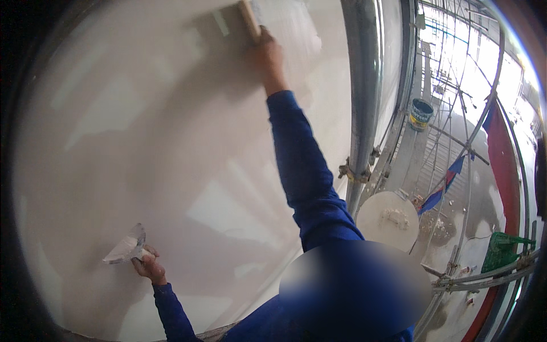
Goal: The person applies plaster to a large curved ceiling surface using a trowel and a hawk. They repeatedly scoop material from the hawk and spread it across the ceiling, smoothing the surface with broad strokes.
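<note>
My right hand [270,57] reaches up the pale wall [188,137] at the far side, fingers wrapped around a plastering trowel [249,20] with a light wooden grip. The trowel is cut off by the upper edge, and a wet white patch of plaster [299,28] shows beside it. Lower down on the left, my left hand [150,267] grips a putty knife [126,248]. Its wide triangular blade carries whitish filler and is held in front of the wall. Both sleeves are dark blue.
A steel scaffold pole [364,85] with a clamp [354,172] stands right of the wall. Beyond are a round white surface [387,222] bearing crumbs, a dark bucket [421,114] on planks, thin scaffold bars, red and blue cloth [504,165], and a green plastic piece [501,251].
</note>
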A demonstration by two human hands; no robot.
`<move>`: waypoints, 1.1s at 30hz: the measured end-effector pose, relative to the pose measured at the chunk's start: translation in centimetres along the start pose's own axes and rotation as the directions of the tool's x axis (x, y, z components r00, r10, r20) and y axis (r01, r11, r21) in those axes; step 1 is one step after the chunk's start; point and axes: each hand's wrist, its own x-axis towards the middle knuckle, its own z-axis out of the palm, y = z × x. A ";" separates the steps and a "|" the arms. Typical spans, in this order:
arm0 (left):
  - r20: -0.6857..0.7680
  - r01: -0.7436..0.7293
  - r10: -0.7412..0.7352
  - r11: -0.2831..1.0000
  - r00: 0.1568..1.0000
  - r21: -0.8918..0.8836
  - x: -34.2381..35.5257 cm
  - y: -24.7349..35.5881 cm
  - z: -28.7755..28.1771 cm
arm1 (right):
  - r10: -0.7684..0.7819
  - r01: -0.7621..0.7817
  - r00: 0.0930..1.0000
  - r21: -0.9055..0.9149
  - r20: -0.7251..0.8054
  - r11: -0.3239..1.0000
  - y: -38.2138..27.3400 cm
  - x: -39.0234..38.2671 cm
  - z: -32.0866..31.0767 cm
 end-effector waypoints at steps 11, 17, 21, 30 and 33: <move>-0.014 -0.112 0.111 0.994 0.994 -0.015 0.8 1.3 1.5 | 0.030 -0.033 0.977 0.010 0.210 0.999 -16.0 -18.9 1.6; 0.005 -0.075 0.075 0.997 0.997 -0.021 0.3 0.5 0.5 | -0.297 0.165 0.876 0.341 0.380 0.925 -17.3 -28.1 -4.8; 0.075 0.021 -0.028 0.995 0.997 0.097 -1.7 2.6 1.4 | -0.167 -0.120 0.820 0.450 0.547 0.885 -11.2 -31.8 -13.5; 0.448 -0.002 -0.097 0.977 0.889 0.215 -8.0 4.2 11.9 | 0.503 -0.898 0.040 0.251 0.864 -0.360 1.2 -39.0 -21.8; 0.642 -0.089 -0.080 0.970 0.762 0.226 -6.4 4.7 13.5 | 0.428 -0.912 0.019 0.191 0.903 -0.362 -1.1 -37.5 -20.6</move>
